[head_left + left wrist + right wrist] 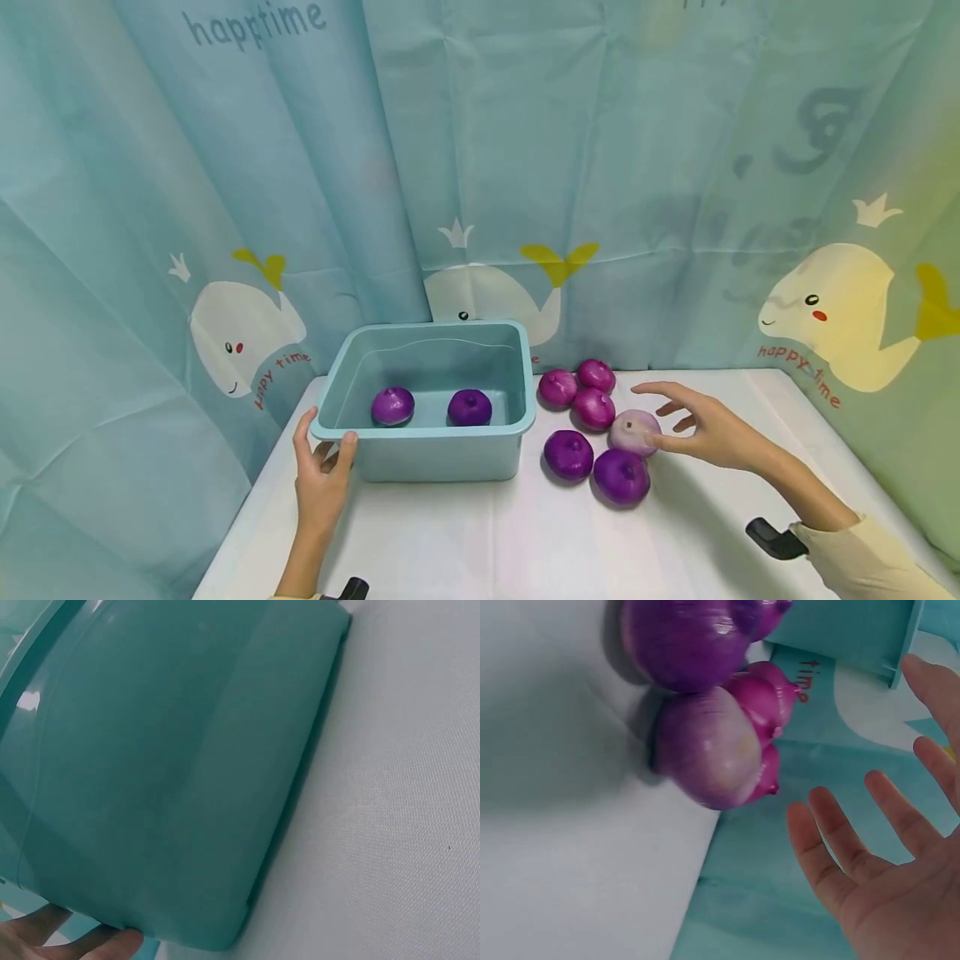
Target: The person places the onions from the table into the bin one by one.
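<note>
- Your left hand [321,477] sits at the near-left corner of the teal plastic tub [442,454]. The thumb hooks over the rim and the fingers [71,941] lie along the outer wall. That grip looks meant to steady the tub on the counter [487,542], though this is a judgement. The left wrist view shows only the tub's side wall and a few fingertips at the lower edge.
- Your right hand [705,429] is spread wide with straight fingers [840,847] and holds nothing. It reaches in from the right of the tub toward the pale purple onion [634,432]. In the head view the thumb looks to meet that onion or lie just beside it; I cannot tell which. The right wrist view shows a clear gap between palm and onion.
- The pale onion lies in a loose cluster of six red onions on the counter, just right of the tub. Two dark purple ones [621,476] are nearest you, and three pinker ones [593,407] lie farther back.
- Inside the tub, two more purple onions [393,405] rest on the floor side by side, apart from each other.
- Behind the tub hangs a teal whale-print curtain [480,167].
</note>
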{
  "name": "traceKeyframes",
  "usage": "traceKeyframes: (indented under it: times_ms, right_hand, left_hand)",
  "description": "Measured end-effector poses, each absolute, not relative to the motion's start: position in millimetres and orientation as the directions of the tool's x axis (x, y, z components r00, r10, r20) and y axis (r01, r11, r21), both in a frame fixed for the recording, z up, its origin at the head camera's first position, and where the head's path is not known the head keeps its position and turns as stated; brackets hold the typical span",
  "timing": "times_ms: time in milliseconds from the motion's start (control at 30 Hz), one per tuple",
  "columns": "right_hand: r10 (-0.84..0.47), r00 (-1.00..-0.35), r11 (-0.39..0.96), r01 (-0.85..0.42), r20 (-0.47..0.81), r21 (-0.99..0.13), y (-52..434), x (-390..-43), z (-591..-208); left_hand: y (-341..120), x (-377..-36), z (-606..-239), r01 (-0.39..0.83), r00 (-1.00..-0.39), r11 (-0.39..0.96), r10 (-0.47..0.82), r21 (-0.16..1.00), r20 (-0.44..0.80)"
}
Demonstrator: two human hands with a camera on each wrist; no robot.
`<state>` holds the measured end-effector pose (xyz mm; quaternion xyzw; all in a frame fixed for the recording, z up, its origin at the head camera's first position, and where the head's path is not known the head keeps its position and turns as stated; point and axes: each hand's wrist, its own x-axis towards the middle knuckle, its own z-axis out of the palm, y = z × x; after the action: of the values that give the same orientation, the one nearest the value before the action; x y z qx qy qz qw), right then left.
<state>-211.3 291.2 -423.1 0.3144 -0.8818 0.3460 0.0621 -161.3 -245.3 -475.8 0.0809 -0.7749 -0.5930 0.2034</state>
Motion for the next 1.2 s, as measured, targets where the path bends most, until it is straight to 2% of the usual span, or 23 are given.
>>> traceKeyframes:
  times_ms: [467, 700, 1200]
  right_hand:
    - [-0.465, -0.821, 0.582, -0.566, 0.332, -0.584, 300, -201, -441]
    - [-0.443, -0.838, 0.554, -0.536, 0.319, -0.637, 300, -209, -457]
    - [-0.489, -0.855, 0.548, -0.454, 0.171, -0.703, 304, -232, -480]
  left_hand:
    - [-246, -162, -476, 0.129, -0.904, 0.277, -0.363, 0.952, 0.227]
    - [-247, -161, -476, 0.112, -0.905, 0.28, -0.367, 0.953, 0.214]
    - [-247, -161, -477, 0.13, -0.899, 0.291, -0.368, 0.948, 0.236]
